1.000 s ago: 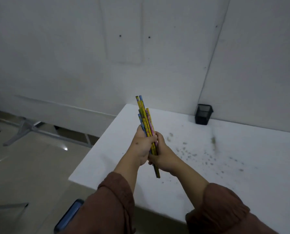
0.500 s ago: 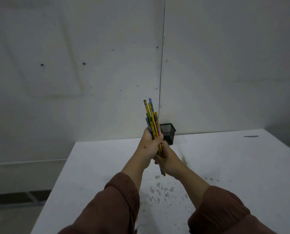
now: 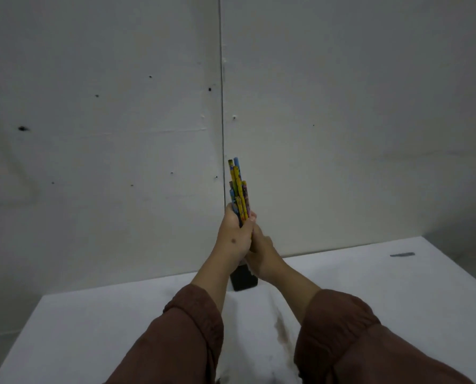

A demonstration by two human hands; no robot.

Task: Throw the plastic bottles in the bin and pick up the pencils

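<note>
Both arms are stretched forward over the white worktop (image 3: 397, 300); a near-upright pencil bundle (image 3: 239, 189) is clamped by left hand (image 3: 235, 239) and right hand (image 3: 263, 259) fingers above a black holder (image 3: 242, 281).

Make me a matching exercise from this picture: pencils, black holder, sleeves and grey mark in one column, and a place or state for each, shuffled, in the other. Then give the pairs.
Things:
1. pencils
2. black holder
3. sleeves
4. grey mark

Places or states:
A. standing on the white table by the wall, partly hidden behind the wrists
B. lying far right on the table
C. bunched upright, gripped by the left hand and right hand together
D. brown, covering both forearms at the bottom of the view

Pairs: 1-C, 2-A, 3-D, 4-B
</note>
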